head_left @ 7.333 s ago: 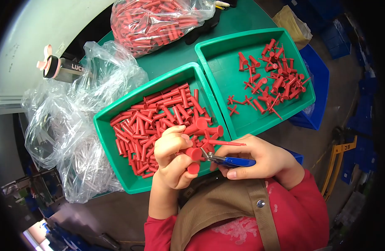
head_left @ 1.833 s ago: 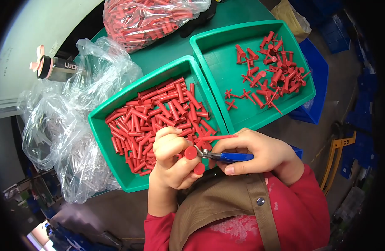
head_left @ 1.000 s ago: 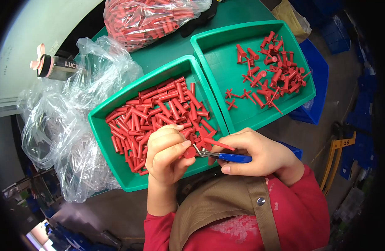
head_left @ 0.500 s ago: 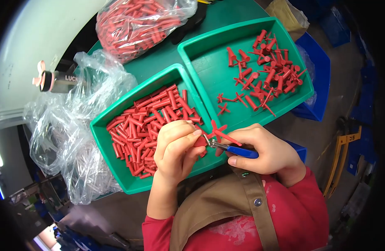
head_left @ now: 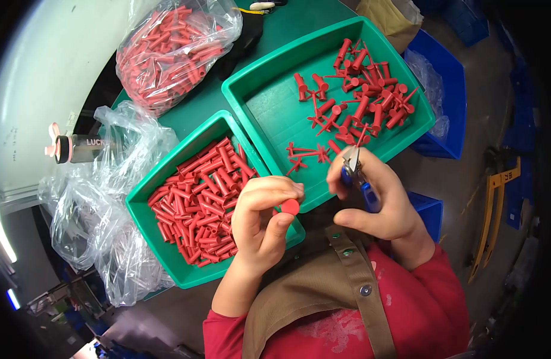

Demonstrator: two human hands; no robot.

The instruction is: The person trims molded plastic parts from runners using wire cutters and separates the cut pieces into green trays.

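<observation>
My left hand (head_left: pixel 260 221) is closed round a red plastic piece whose round flat head (head_left: pixel 290 207) shows between thumb and fingers. Blue-handled pliers (head_left: pixel 364 184) lie in my right hand (head_left: pixel 377 197), the thumb apart from the handles and the metal jaws pointing up toward the right tray. Red tubes fill much of the left green tray (head_left: pixel 168 275), beside my left hand. In the right green tray (head_left: pixel 269 116), red headed pieces and cross-shaped pieces (head_left: pixel 297 163) lie loosely, mostly toward its right side.
A clear bag of red tubes (head_left: pixel 168 60) rests at the back of the green table (head_left: pixel 275 39). Crumpled clear plastic (head_left: pixel 108 209) and a bottle (head_left: pixel 87 148) are at the left. Blue bins (head_left: pixel 452 96) and a yellow metal frame (head_left: pixel 487 221) stand at the right.
My right hand has moved up and right with the pliers, away from my left hand. The red cross-shaped piece is no longer at the jaws. The view has turned slightly.
</observation>
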